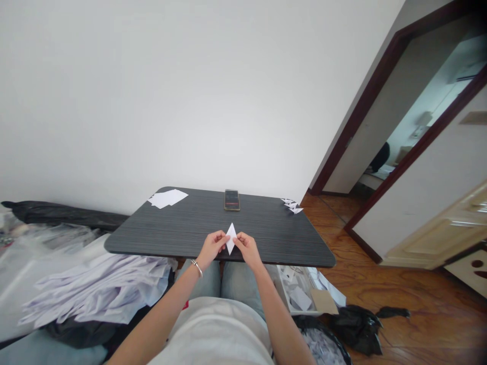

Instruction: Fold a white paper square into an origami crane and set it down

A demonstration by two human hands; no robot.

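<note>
A small folded white paper piece (pixel 231 237), pointed at top and bottom, is held above the near edge of a dark grey table (pixel 182 228). My left hand (pixel 211 248) pinches its left side and my right hand (pixel 246 247) pinches its right side, fingers closed on the paper. A thin bracelet sits on my left wrist.
On the table lie a stack of white sheets (pixel 168 197) at the far left, a phone (pixel 232 199) at the far middle and several small folded paper pieces (pixel 292 205) at the far right. Loose paper heaps (pixel 99 291) lie at the left; a box of scraps (pixel 304 294) and black bags (pixel 355 327) at the right.
</note>
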